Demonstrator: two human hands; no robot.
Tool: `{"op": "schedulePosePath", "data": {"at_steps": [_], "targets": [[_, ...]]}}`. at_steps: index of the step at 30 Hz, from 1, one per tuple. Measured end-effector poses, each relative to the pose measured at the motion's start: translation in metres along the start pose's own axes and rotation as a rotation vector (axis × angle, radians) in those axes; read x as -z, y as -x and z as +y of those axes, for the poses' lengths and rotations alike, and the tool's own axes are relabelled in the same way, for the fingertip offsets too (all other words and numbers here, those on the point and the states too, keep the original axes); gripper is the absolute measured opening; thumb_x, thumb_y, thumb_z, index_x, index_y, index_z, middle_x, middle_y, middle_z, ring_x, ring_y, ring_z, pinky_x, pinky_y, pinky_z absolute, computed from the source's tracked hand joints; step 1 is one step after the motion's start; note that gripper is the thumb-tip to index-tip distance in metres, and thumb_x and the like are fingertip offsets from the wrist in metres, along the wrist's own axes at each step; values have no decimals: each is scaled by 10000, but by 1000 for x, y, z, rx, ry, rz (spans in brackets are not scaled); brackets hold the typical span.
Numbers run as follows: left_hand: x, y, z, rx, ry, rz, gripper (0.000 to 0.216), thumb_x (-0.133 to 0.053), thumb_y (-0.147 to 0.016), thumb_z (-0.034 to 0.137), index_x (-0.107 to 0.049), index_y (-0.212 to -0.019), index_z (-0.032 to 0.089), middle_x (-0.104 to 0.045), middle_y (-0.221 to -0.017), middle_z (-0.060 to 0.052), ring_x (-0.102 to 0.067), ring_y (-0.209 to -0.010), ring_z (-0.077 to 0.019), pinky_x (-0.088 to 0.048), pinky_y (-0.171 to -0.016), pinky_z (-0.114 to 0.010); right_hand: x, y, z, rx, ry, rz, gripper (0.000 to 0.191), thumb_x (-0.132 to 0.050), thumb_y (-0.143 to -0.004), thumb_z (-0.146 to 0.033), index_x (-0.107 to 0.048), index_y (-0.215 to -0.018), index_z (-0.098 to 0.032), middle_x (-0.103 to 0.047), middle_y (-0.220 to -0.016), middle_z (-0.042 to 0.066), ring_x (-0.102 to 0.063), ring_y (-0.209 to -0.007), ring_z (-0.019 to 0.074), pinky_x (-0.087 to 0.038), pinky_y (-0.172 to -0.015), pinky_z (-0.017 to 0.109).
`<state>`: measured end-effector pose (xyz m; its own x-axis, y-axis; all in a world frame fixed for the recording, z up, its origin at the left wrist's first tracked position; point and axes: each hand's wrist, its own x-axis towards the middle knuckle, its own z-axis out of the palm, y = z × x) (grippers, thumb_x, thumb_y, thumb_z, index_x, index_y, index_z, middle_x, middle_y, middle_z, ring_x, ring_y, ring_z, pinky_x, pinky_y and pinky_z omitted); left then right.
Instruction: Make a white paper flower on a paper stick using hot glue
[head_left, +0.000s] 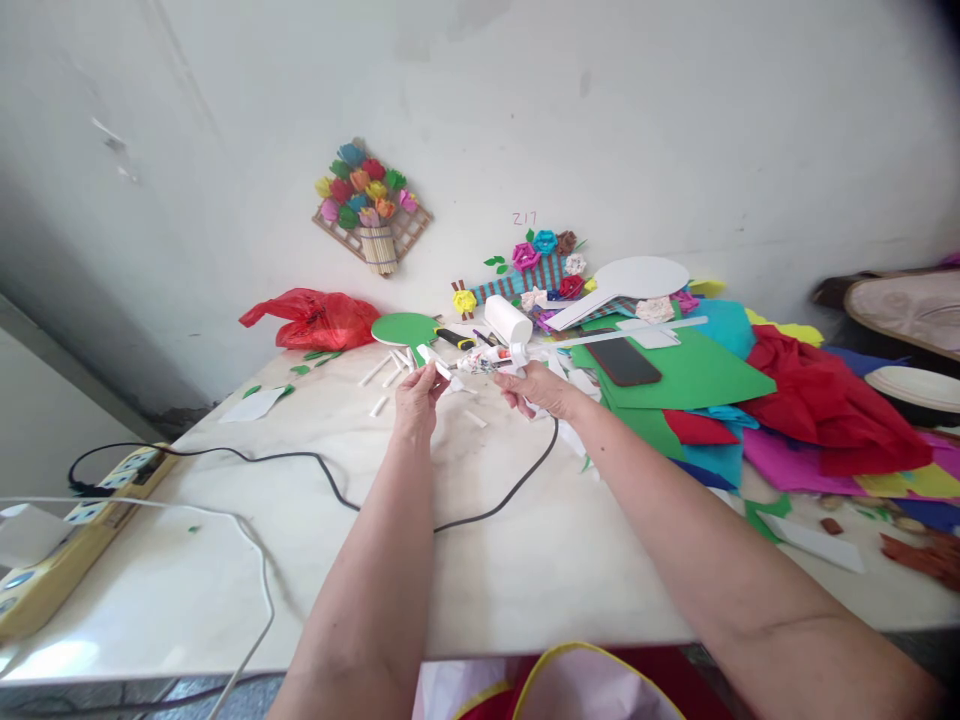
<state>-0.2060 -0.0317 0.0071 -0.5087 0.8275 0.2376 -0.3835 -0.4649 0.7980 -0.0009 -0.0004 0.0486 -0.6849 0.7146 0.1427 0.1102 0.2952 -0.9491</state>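
My right hand (529, 388) is closed around the handle of a white glue gun (487, 358), which has smears on its barrel. Its nozzle points left toward my left hand (420, 395). Between the thumb and fingers of that hand is a small white strip (433, 362), held close to the nozzle; whether the two touch I cannot tell. A long pale stick (637, 332) extends right from behind the gun. Several short white rolls (379, 407) lie near my left hand. Just beyond the gun is a white cylinder (508, 320).
A black cord (517, 490) runs across the table to a power strip (97, 520). Behind are a red plastic bag (315, 320), a green paddle shape (405, 330) and a yellow-black cutter (454, 339). At right, a phone (624, 362) rests on green sheets (697, 385), beside red paper (817, 400).
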Motion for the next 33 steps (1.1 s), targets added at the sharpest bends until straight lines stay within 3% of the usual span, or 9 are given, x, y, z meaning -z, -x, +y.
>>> {"op": "schedulePosePath", "data": {"at_steps": [15, 33], "targets": [[0, 0, 4, -8, 66, 51, 305, -788, -494, 345, -633, -666, 146, -622, -626, -12, -578, -598, -98, -501, -700, -288, -1, 2, -3, -14, 45, 10, 484, -598, -667, -578, -478, -493, -142, -500, -430, -10, -409, -280, 57, -331, -316, 204], [0, 1, 1, 24, 82, -15, 259, -786, -520, 293, -653, -671, 131, -618, -602, -5, -566, -566, -86, -504, -680, -281, -2, -1, 1, 27, -21, 54, 443, -607, -658, -570, -477, -582, -153, -486, -441, -36, -401, -288, 56, -332, -304, 197]]}}
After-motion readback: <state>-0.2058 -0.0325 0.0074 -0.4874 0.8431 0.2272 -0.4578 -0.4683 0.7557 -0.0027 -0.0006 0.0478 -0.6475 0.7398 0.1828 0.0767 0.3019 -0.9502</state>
